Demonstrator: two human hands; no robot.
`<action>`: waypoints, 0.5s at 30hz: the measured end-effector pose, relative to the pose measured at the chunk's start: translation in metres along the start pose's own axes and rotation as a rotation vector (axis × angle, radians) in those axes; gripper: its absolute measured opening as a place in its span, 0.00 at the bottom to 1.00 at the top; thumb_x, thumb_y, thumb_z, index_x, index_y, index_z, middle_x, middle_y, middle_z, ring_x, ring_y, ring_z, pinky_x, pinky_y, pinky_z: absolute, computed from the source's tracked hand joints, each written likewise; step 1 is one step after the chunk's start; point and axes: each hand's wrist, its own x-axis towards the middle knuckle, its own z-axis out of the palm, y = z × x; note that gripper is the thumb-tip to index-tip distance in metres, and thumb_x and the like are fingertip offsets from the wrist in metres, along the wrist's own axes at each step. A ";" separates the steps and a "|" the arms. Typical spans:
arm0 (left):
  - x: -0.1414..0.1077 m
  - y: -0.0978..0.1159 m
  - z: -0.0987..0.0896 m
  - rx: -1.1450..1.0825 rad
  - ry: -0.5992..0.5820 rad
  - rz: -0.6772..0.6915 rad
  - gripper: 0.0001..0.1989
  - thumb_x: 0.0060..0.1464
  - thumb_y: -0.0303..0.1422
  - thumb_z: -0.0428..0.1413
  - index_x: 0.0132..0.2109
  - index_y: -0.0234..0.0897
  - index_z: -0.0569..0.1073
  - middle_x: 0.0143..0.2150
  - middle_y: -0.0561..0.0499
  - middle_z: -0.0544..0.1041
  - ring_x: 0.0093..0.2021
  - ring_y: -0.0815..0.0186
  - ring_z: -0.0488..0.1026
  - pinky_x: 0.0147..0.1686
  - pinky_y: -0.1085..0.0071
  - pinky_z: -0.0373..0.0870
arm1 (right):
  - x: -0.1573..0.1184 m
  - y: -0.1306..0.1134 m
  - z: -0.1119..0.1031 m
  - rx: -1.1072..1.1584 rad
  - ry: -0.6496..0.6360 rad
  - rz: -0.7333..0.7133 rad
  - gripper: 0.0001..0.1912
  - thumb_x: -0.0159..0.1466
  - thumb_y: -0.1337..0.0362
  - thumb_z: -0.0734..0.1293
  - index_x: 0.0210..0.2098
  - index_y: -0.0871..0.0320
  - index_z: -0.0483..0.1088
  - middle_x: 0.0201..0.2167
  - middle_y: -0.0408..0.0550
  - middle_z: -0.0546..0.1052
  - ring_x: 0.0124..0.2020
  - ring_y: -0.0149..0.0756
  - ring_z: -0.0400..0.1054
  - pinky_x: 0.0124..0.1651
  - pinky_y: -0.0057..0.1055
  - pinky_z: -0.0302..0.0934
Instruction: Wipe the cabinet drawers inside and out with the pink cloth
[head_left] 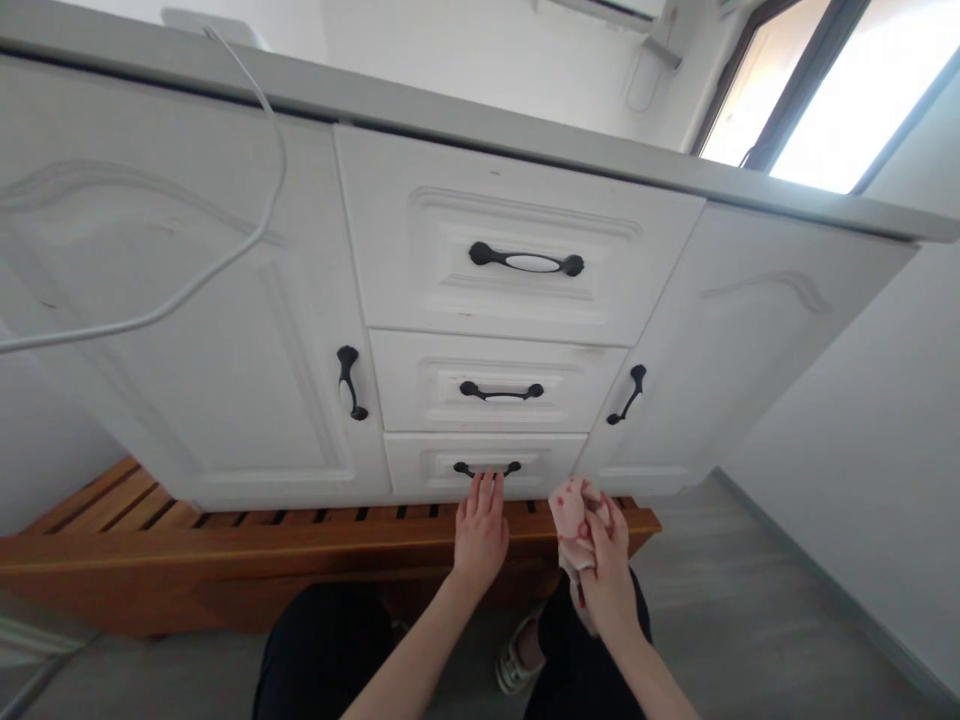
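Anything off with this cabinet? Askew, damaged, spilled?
One oddity: the loose white cable drapes across the white panelled left door, where it could snag. Minor: faint smudge along the top right edge of the white middle drawer; dirt or wear, can't tell. No spill visible, and the drawers look shut.

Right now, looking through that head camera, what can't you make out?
All in the head view:
- Drawer contents: hidden by the closed fronts.
- Left hand's grip on the bottom handle: fingers cover it, small and blurred.
- Part of the spotted cloth: behind the right hand's fingers.
- Cable's far end: cut off by the left edge.
- Outside the window: lost in glare.
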 end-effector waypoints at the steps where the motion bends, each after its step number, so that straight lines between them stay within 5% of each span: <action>1: 0.002 -0.001 0.001 -0.003 0.002 0.000 0.37 0.59 0.26 0.51 0.74 0.37 0.54 0.75 0.42 0.59 0.75 0.53 0.51 0.65 0.54 0.65 | -0.013 -0.006 0.000 0.137 -0.007 0.127 0.23 0.61 0.57 0.68 0.56 0.52 0.76 0.67 0.56 0.67 0.66 0.55 0.64 0.68 0.51 0.59; 6: 0.013 0.000 -0.008 -0.066 -0.010 -0.037 0.35 0.59 0.24 0.50 0.72 0.35 0.55 0.73 0.40 0.62 0.74 0.53 0.53 0.65 0.53 0.63 | -0.058 -0.028 0.007 0.706 -0.115 0.662 0.19 0.53 0.50 0.74 0.40 0.53 0.81 0.46 0.52 0.82 0.53 0.56 0.75 0.57 0.47 0.70; 15: 0.033 0.002 -0.038 -0.049 -0.023 -0.080 0.21 0.57 0.26 0.55 0.58 0.40 0.70 0.55 0.46 0.73 0.59 0.55 0.68 0.58 0.56 0.65 | -0.064 -0.007 0.021 0.775 0.008 0.803 0.20 0.42 0.55 0.77 0.36 0.50 0.82 0.48 0.50 0.82 0.54 0.58 0.74 0.57 0.49 0.70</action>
